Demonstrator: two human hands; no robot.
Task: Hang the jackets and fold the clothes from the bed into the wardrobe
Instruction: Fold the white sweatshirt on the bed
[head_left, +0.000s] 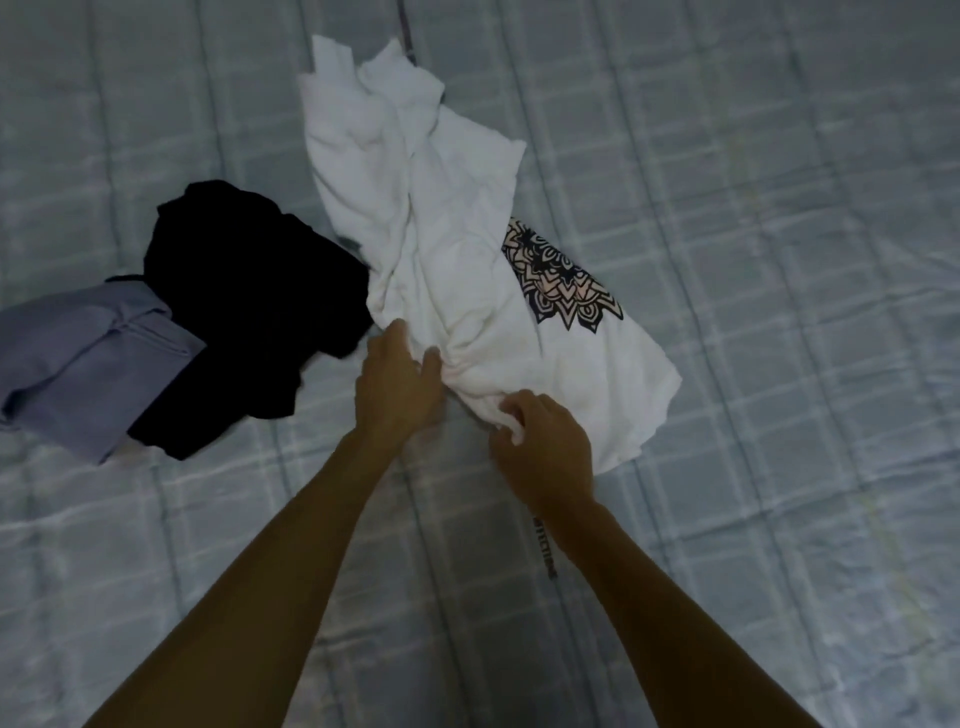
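A crumpled white T-shirt (441, 234) with a black and pink mandala print lies across the middle of the bed. My left hand (397, 384) pinches a bunched fold at its near left edge. My right hand (543, 441) grips the near hem, fingers curled into the cloth. Left of the shirt sits a rumpled black garment (249, 312). A folded lavender garment (88, 358) lies partly against it at the far left.
The bed (779, 312) is covered by a pale blue-grey checked quilt that fills the whole view. A thin dark strap or cord (408, 36) shows at the top behind the white shirt. No wardrobe or hanger is in sight.
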